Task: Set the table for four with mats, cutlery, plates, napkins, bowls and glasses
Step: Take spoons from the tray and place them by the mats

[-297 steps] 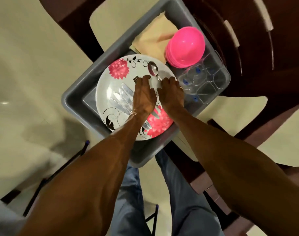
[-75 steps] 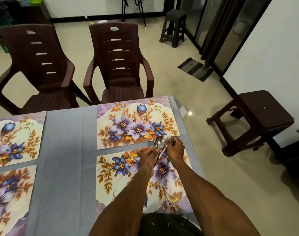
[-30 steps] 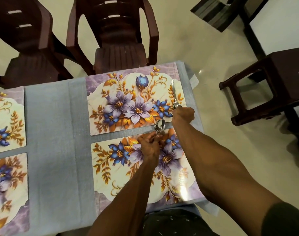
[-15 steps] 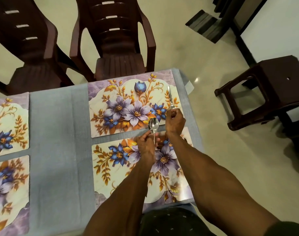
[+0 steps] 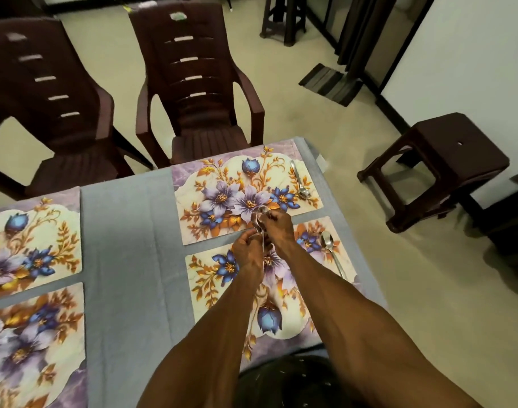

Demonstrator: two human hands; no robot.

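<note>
Several floral place mats lie on the grey table (image 5: 128, 260). One spoon (image 5: 300, 184) lies along the right edge of the far right mat (image 5: 222, 178). Another spoon (image 5: 332, 254) lies on the right side of the near right mat (image 5: 216, 290). My left hand (image 5: 247, 250) grips a bunch of cutlery (image 5: 259, 220) by the handles, the spoon bowls sticking up. My right hand (image 5: 276, 226) pinches the top of that bunch, above the gap between the two right mats.
Two dark brown plastic chairs (image 5: 198, 92) stand at the far side of the table. A dark stool (image 5: 434, 163) stands to the right on the floor, another stool (image 5: 284, 16) further back. Two more mats (image 5: 31, 242) lie at the left.
A second spoon now lies on the near right mat. My right hand has come back from the far mat's edge to the cutlery bunch in my left hand.
</note>
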